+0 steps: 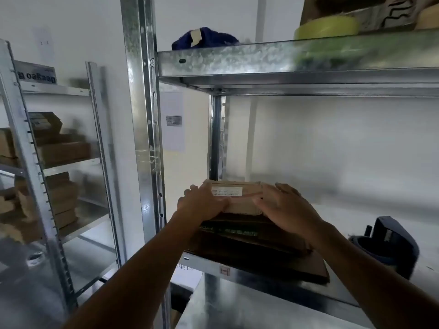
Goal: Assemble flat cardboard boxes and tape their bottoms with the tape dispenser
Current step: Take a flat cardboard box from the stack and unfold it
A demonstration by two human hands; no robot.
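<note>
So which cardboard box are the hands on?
The white-labelled box atop the flat cardboard stack: left hand and right hand hold it. Boxes on the left rack sit untouched.

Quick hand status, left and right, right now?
Left hand: grips the left end of the labelled box.
Right hand: grips its right end.

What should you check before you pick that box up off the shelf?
1. Left hand on box: ok.
2. Right hand on box: ok.
3. Box resting on cardboard stack: ok.
4. Room above box, under upper shelf: ok.
5. Dispenser nearby, to the right: ok.
6. Box bottom taped: cannot tell.
</note>
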